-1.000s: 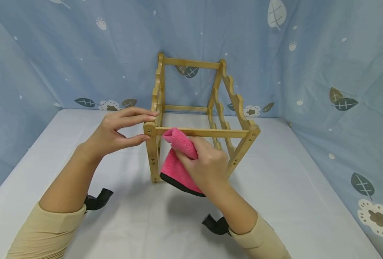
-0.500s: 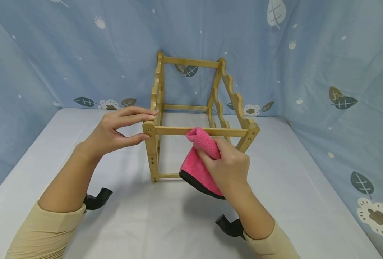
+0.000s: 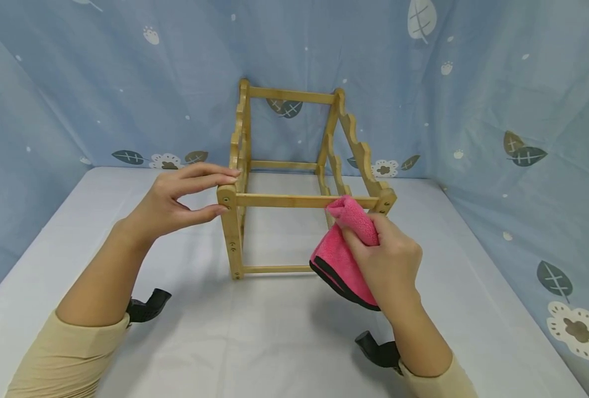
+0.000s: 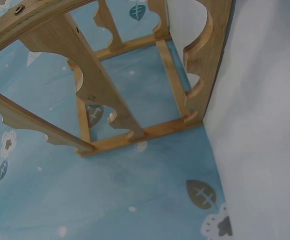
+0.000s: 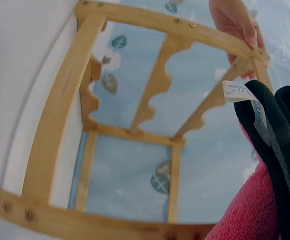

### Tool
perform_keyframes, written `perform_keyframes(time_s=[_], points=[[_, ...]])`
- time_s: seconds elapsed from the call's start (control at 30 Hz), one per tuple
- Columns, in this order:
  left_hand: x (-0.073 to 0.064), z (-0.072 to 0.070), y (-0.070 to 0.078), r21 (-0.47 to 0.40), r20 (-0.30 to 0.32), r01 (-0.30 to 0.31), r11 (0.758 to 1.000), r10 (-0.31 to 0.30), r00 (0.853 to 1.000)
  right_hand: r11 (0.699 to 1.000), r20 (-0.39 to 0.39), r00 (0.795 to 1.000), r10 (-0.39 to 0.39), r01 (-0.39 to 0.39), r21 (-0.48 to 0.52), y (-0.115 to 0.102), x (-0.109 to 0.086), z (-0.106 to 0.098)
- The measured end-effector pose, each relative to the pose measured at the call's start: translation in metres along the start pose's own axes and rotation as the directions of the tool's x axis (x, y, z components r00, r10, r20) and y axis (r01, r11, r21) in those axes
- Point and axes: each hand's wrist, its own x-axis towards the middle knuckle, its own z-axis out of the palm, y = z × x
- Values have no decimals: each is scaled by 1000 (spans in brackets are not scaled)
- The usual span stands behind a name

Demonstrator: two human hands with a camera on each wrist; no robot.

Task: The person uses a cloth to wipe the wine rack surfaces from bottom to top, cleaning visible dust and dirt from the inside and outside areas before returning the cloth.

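We likely wiped the wooden rack (image 3: 284,201)

It stood at 12 o'clock on the surface (image 3: 264,331). Our left hand (image 3: 175,193) pinched its front at 9 o'clock; our right hand (image 3: 391,254) gripped a pink cloth (image 3: 341,251) at 3. The next rub probably needed steady holding. We saw nothing sitting in the rack.

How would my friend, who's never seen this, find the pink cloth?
On the white table, find the wavy-sided wooden rack. Follow its near top bar toward the right end, where the right hand grips the cloth. It's the only bright pink, fuzzy thing there, edged in black.
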Motion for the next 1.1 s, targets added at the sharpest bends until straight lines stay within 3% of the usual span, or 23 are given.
perform_keyframes(time_s=[0.23,0.47,0.77,0.87,0.97,1.1], points=[[-2,-1,0,9,-6,-6,1000,6,1000,996,4,997,82,-81,-47,11,-1,-10],[-2,-1,-1,15,-9,-11,1000,11,1000,991,18,993,116,-115,-62,17,-1,-16],[-2,-1,-2,-13,1,-6,1000,6,1000,975,96,970,224,-221,-32,15,1,-23],[-1,-1,-2,-24,7,-4,1000,4,1000,985,117,979,167,-171,27,11,-5,-23],[-1,-1,-3,-28,7,-9,1000,9,1000,994,145,988,52,-65,90,6,-12,-19],[-1,-2,-3,-24,5,-10,1000,10,1000,990,186,979,-82,59,126,-1,-19,-10]])
